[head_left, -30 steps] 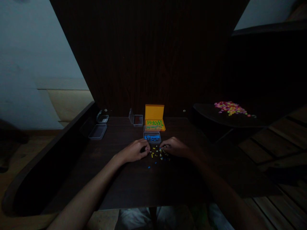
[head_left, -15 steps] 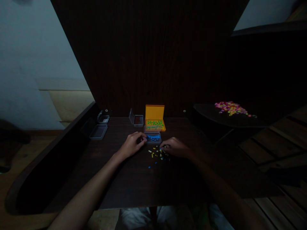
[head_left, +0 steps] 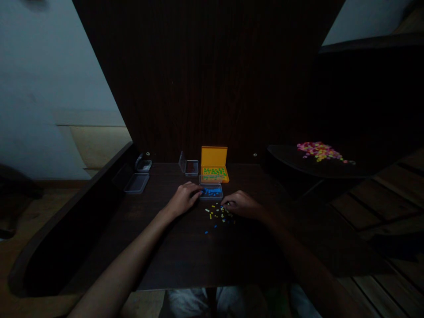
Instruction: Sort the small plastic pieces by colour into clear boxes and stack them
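A small clear plastic box (head_left: 211, 197) filled with blue pieces stands in the middle of the dark table. At its left end is my left hand (head_left: 185, 197), fingers bent with the tips against the box's edge. Just right of and nearer than the box, my right hand (head_left: 241, 204) has its fingertips pinched together over a loose heap of tiny toy bricks (head_left: 224, 215) in yellow, white and blue. A speck of blue shows by those fingertips; whether they hold it is too small and dark to tell. Two blue bricks (head_left: 206, 232) lie apart, nearer me.
Behind the blue-filled box, an open orange case (head_left: 214, 156) holds green pieces. Left of it sits a clear box (head_left: 191, 168) with dark brown contents. Two more clear boxes (head_left: 136, 183) (head_left: 144, 165) stand far left. Colourful small pieces (head_left: 319, 151) lie heaped on a side shelf.
The view has shifted very slightly. Both hands stay in nearly the same places, the left at the box and the right over the heap.
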Available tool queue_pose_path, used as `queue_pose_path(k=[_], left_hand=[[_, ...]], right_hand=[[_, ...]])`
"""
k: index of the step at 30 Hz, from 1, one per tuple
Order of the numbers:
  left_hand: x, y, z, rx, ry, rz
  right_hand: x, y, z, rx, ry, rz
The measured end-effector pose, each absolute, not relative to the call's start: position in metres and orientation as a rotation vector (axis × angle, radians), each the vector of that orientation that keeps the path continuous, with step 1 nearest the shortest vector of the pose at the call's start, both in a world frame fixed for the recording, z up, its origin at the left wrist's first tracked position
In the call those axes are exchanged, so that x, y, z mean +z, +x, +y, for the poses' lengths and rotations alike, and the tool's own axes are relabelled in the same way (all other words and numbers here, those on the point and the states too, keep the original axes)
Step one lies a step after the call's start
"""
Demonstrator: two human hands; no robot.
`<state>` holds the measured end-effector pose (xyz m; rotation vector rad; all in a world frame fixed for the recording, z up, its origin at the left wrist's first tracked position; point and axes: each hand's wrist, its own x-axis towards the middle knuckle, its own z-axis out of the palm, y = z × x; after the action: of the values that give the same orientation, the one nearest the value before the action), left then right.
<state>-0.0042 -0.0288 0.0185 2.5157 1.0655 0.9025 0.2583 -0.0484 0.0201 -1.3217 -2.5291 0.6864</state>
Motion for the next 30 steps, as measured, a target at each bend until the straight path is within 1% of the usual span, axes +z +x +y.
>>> queue_pose_path(k=[10, 17, 30], left_hand=[[0.022, 0.006, -0.012, 0.708, 2.571, 1.041], [0.02, 0.013, -0.003, 0.671, 2.571, 1.05], [0.025, 0.019, 0.003, 0.435, 2.389, 1.179]], right_hand=[[0.028, 0.254, -0.051, 0.688, -1.347, -2.559], [0.027, 0.255, -0.051, 0.685, -1.309, -2.558], [0.025, 0.254, -0.051, 0.664, -1.324, -2.567]])
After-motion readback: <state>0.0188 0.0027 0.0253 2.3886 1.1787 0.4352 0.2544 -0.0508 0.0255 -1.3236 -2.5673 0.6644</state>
